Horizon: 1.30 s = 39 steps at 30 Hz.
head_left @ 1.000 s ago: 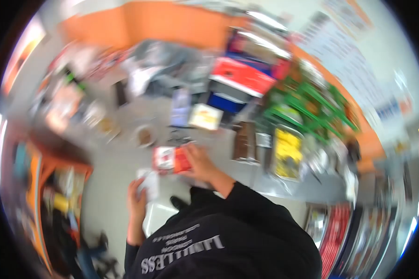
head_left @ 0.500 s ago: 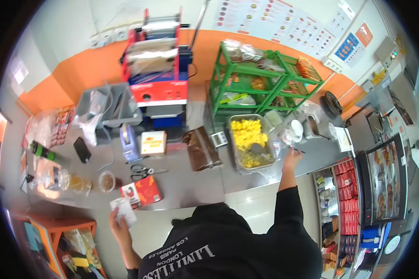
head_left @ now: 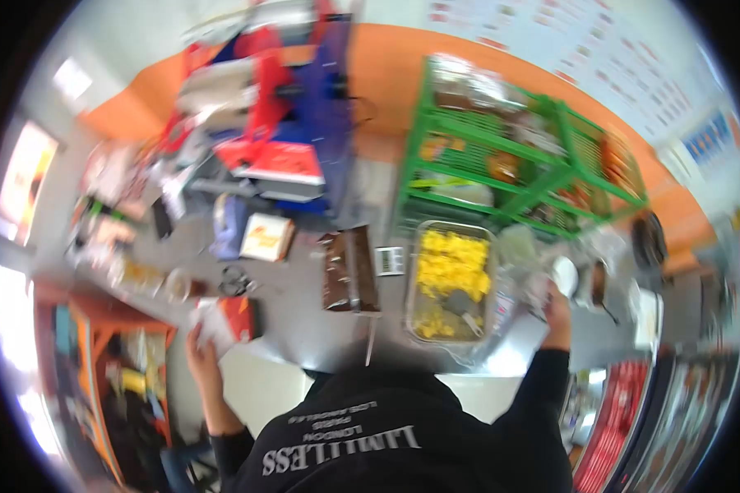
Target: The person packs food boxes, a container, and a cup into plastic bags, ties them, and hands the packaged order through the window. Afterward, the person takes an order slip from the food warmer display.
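My left hand (head_left: 203, 357) grips white paper (head_left: 215, 327); I cannot tell whether my right hand (head_left: 558, 319), right of the tray (head_left: 459, 226), holds anything.

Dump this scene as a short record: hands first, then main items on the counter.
left_hand: left hand holds paper
right_hand: right hand near white lid; grip unclear, blurred
box: red box, near counter edge, by the paper
scissors: scissors, beyond the red box
packet: brown packet, left of tray
tray: tray, holding yellow pieces and grey scoop
rack: green rack, behind tray
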Each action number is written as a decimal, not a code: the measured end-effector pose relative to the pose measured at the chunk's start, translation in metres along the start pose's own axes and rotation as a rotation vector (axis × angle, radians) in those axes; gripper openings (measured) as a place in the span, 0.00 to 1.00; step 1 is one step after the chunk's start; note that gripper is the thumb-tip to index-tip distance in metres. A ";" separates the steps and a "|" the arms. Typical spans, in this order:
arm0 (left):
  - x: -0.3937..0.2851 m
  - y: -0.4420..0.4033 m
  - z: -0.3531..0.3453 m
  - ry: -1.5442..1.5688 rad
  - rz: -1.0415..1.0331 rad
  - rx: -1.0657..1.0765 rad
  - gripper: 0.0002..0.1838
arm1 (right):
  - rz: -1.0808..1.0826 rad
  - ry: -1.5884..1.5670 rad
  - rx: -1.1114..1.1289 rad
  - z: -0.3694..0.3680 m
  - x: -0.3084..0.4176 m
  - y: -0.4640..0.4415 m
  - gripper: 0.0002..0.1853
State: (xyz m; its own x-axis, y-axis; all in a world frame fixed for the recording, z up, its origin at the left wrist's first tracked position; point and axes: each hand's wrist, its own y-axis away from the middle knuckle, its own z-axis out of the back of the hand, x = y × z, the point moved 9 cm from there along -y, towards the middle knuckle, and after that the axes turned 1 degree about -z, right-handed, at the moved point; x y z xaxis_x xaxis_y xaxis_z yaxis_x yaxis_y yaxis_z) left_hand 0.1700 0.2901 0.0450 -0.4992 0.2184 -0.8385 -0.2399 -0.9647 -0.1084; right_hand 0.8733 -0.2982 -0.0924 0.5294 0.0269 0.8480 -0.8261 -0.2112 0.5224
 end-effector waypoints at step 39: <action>0.061 0.061 0.133 0.061 0.129 0.062 0.23 | 1.081 1.114 0.694 -0.692 -0.105 0.266 0.42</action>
State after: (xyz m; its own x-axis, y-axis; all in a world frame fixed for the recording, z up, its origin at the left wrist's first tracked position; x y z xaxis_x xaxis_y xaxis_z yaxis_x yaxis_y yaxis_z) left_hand 0.0142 0.2642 0.0588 -0.4783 0.0824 -0.8743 -0.2293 -0.9728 0.0338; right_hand 0.4644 0.3195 0.0197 -0.8079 0.1527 0.5692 -0.2984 -0.9389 -0.1716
